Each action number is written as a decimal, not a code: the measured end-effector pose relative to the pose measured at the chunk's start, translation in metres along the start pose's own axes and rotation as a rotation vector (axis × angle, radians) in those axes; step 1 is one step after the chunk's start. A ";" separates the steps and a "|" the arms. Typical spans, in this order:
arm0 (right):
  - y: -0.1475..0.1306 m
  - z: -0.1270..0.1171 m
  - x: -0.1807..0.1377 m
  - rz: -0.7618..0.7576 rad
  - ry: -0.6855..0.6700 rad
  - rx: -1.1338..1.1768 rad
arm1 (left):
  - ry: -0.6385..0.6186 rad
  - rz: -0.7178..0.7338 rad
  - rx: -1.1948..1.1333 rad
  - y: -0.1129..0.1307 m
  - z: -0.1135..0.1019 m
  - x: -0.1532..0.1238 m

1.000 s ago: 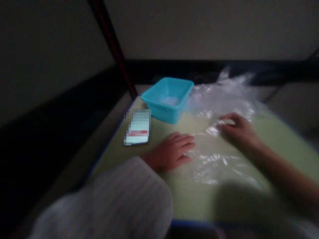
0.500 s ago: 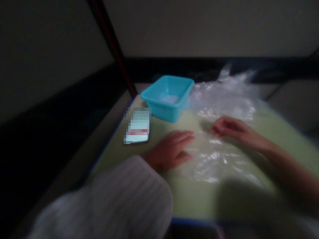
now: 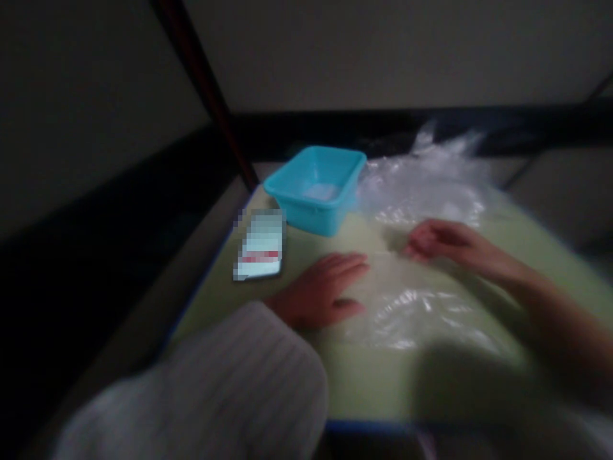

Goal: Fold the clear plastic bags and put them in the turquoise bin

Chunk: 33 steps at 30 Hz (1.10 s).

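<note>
A thin clear plastic bag (image 3: 421, 313) lies flat and a little wrinkled on the yellow-green tabletop (image 3: 368, 383). My left hand (image 3: 320, 291) rests palm down at the bag's left side, fingers stretched out and thumb apart, holding nothing. Over the bag's far part is my right hand (image 3: 433, 241), with its fingers curled together and apparently pinching the film. Blur and the low light hide exactly where those fingertips meet the plastic.
A turquoise plastic basin (image 3: 313, 217) with something whitish inside stands at the far left. Beside it, a heap of clear plastic bags (image 3: 426, 182) covers the table's back. A phone with a lit, pixelated screen (image 3: 261, 246) lies near the left edge.
The view has shifted slightly, so most things sit a little further left. A bright glint on the film below my right hand has faded. Both hands keep nearly the same pose.
</note>
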State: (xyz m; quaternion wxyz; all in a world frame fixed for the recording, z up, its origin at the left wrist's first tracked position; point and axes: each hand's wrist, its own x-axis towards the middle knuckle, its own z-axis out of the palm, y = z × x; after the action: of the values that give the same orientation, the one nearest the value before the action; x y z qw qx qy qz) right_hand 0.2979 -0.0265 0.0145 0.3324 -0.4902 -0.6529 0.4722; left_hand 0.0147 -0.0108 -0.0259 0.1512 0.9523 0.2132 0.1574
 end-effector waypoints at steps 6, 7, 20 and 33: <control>0.005 -0.017 -0.004 0.065 -0.023 -0.210 | 0.096 0.101 -0.004 0.002 -0.002 -0.001; 0.007 -0.017 -0.004 0.068 -0.022 -0.231 | 0.102 0.127 -0.003 0.003 -0.002 -0.002; -0.006 0.006 -0.010 -0.112 -0.097 -0.529 | 0.065 0.377 0.026 0.031 0.000 0.001; -0.017 0.011 -0.016 -0.296 -0.164 -0.420 | 0.157 0.263 -0.079 0.038 0.007 0.003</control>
State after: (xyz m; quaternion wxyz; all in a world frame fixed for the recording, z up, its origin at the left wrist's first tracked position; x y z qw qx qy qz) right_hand 0.2874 -0.0463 0.0274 0.2348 -0.4078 -0.8259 0.3107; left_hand 0.0335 -0.0431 -0.0177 0.1495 0.9502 0.0913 0.2578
